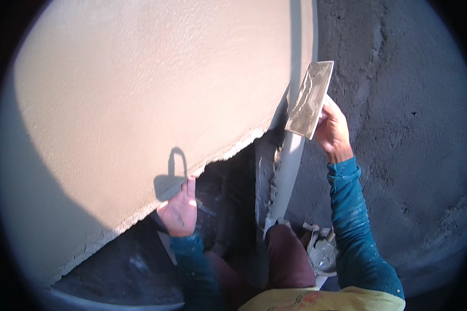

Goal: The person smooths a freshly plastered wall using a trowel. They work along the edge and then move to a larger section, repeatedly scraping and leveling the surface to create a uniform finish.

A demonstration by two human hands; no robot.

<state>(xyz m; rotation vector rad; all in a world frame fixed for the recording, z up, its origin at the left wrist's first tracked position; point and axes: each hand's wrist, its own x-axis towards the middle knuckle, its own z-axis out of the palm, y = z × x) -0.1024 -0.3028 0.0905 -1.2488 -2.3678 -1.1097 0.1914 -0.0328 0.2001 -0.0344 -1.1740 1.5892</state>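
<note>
My right hand (333, 127) is raised on the right and grips a rectangular plastering trowel (311, 98) from behind. The flat blade faces me, tilted, with a thin ragged line of plaster across it; the handle is hidden. Lower and to the left, my left hand (179, 211) is open, palm showing and fingers pointing up at the ragged lower edge of the smooth beige plaster (155, 88). Its fingertips reach that edge; whether they press on it I cannot tell. A dark shadow with a loop falls on the plaster just above this hand.
A pale vertical strip like a pipe or corner (290, 179) runs down between the plaster and a rough grey wall (404, 135). Beside my knee (290, 254) stands a round container (323, 254) with grey residue and items in it. Dark surface shows below the plaster edge.
</note>
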